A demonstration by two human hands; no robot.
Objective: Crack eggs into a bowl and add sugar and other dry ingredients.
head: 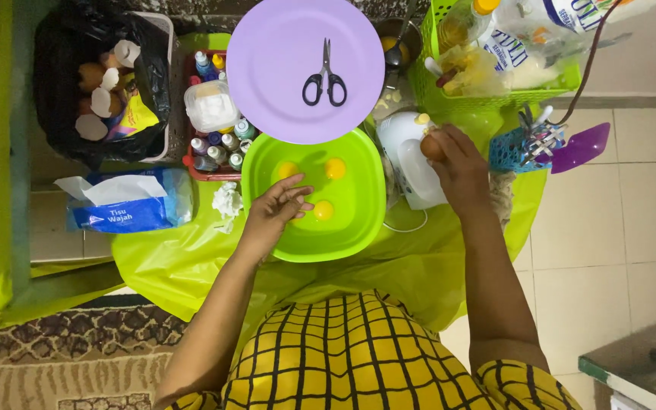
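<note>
The left hand (pixel 279 205) rests with loosely curled, half-open fingers on the near left rim of a bright green bowl (pixel 358 228), its fingertips reaching just over the edge into the bowl and holding nothing. Inside the bowl lie three egg yolks (pixel 323 210), two toward the far side and one nearer the middle, just beside the left fingertips. The right hand (pixel 453 163) is closed around a brown egg (pixel 432 147), which shows between thumb and fingers, and it hovers over a white hand mixer (pixel 408 152) lying just to the right of the bowl. Beyond the bowl, touching its far rim in this view, sits a lilac plate (pixel 267 68) with a pair of black-handled scissors (pixel 325 80) lying in its middle. To the left of the bowl a red tray (pixel 205 173) carries small bottles and a clear tub, and further left a bin lined with a black bag (pixel 62 45) holds broken eggshells (pixel 94 114). A blue pack of tissues (pixel 127 205) lies in front of the bin, with a crumpled tissue (pixel 228 203) near the bowl. To the far right stands a green basket (pixel 495 99) with packets and a bottle, and beside it a small blue holder (pixel 514 150) with utensils. A yellow-green plastic sheet (pixel 184 266) covers the surface under everything.
</note>
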